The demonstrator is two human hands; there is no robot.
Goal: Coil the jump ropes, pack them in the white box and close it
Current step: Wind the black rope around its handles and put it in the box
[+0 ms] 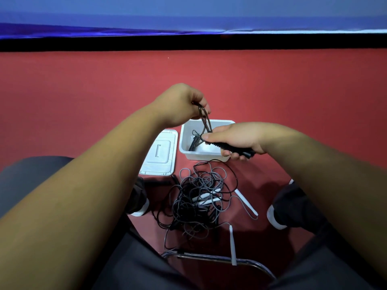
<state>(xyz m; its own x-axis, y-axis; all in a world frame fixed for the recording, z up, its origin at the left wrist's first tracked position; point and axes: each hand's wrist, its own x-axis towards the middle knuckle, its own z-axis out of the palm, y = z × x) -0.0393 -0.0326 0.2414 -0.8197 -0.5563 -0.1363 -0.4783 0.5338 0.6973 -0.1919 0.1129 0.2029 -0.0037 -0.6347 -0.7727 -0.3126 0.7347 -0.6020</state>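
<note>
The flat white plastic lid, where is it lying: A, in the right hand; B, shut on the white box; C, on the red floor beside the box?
C: the flat white plastic lid lies on the red floor just left of the open white plastic box.

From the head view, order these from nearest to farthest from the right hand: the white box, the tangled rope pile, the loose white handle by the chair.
1. White box, partly covered by the right hand.
2. Tangled rope pile, on the floor, nearer the person.
3. Loose white handle, lowest, at the chair frame.
</note>
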